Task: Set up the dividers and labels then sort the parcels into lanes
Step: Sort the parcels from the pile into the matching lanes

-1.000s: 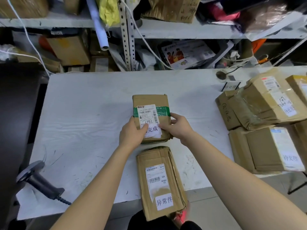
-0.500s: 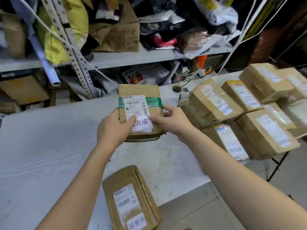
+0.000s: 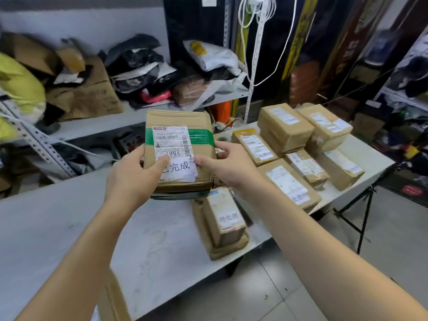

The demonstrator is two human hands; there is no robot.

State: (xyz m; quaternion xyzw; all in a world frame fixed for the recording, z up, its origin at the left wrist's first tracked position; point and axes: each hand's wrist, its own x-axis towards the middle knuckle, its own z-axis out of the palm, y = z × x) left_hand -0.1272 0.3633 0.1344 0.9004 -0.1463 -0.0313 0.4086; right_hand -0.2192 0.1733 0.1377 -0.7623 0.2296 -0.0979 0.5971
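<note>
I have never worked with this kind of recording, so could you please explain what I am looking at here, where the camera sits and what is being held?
There is no machine here: a person works with two bare hands, and the camera is worn on their head, looking forward and down. That is why both forearms reach into the picture from below.

The left hand and right hand hold one parcel between them, lifted above the table. It is brown cardboard with a green tape band, a barcode label, and a white slip with handwritten characters.

On the table's right part lie more parcels, some stacked, each with a white label. Nearer, a small stack sits at the front edge. Behind the table stand cluttered shelves with bags and cardboard.

No dividers are visible.
</note>
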